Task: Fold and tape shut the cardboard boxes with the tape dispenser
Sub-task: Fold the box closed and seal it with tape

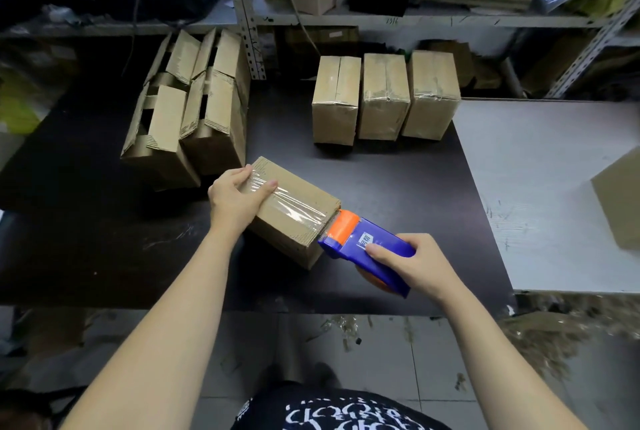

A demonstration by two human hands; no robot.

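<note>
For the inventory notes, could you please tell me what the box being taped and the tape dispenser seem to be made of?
The box: matte brown corrugated cardboard, fluting visible along its edges. The tape dispenser: probably hard plastic, smooth and slightly glossy, blue body with an orange front.

Metal shelving [246, 14] behind dark table [398, 187]

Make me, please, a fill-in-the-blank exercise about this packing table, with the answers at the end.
1. The right hand grips the blue and ____ tape dispenser.
2. The left hand holds the box, which has clear ____ along its top.
3. Farther back, ____ taped boxes stand in a row.
Missing words: orange; tape; three.
</note>
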